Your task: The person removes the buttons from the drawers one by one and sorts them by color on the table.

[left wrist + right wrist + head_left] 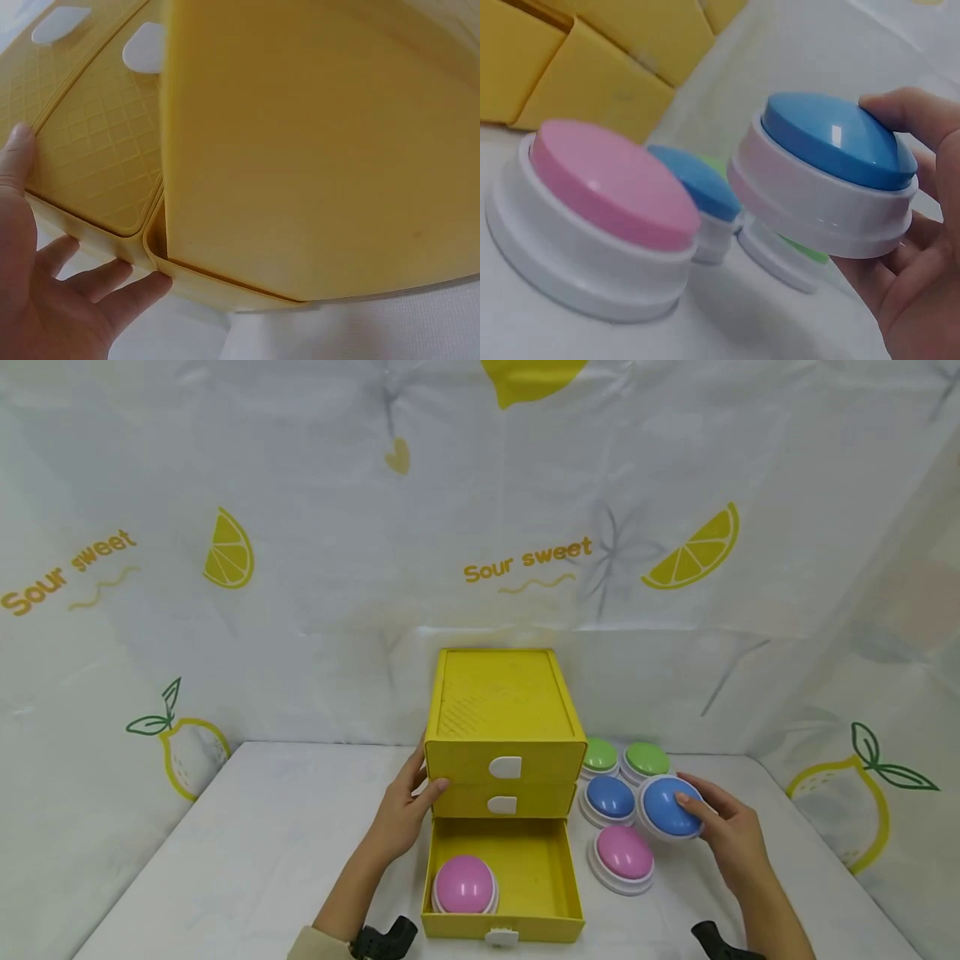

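A yellow drawer cabinet [506, 693] stands in the middle of the table, its lowest drawer [536, 860] pulled out. My left hand [401, 814] rests against the cabinet's left side; its fairly straight fingers touch the side wall and the thumb lies at the front edge. A round push button with a pink top [465, 885] sits in the drawer's left part. My right hand [727, 835] holds a blue push button [670, 807] by its rim, thumb on the dome. In the right wrist view this blue button [832, 142] is lifted and tilted.
Right of the cabinet, a second pink button [625, 853], a second blue button [609, 797] and two green buttons [647, 758] stand on the white table [300, 852]. A printed cloth [337, 568] hangs behind. The upper two drawers are closed, with white tabs.
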`<state>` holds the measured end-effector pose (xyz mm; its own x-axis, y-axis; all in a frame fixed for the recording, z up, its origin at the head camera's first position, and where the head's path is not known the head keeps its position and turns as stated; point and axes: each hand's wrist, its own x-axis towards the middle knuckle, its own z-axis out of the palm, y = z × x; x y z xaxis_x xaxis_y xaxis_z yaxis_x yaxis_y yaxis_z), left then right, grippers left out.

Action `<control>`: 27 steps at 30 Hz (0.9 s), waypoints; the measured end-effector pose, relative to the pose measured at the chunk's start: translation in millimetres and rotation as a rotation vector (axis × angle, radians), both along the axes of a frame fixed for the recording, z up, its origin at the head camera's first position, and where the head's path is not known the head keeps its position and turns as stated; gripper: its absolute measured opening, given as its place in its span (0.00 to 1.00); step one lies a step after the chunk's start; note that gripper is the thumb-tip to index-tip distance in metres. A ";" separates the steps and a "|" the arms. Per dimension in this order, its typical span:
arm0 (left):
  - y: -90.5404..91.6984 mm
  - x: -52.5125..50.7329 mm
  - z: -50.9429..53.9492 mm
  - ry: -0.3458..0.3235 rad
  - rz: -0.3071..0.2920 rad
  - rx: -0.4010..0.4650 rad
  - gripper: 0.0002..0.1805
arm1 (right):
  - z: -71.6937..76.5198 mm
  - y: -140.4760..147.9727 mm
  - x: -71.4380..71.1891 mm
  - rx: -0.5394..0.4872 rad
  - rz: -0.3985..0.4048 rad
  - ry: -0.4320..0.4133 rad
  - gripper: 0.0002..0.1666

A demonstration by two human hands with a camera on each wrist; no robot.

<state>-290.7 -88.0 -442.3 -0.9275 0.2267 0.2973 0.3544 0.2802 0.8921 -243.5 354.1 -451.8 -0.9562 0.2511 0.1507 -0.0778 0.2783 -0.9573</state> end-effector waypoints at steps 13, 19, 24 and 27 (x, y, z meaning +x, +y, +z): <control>-0.4 0.9 -0.9 0.005 0.008 -0.008 0.39 | -25.2 4.8 -11.5 0.039 -0.196 -0.339 0.43; -0.4 1.3 0.3 0.003 0.013 -0.016 0.39 | -30.5 1.5 -8.5 0.202 -0.256 -0.283 0.43; -0.2 1.4 0.6 0.004 0.009 -0.014 0.39 | -37.4 -3.8 -4.9 0.292 -0.399 -0.155 0.34; 0.0 1.2 0.5 0.007 0.010 -0.013 0.39 | -40.8 -7.5 -2.8 0.327 -0.466 -0.069 0.29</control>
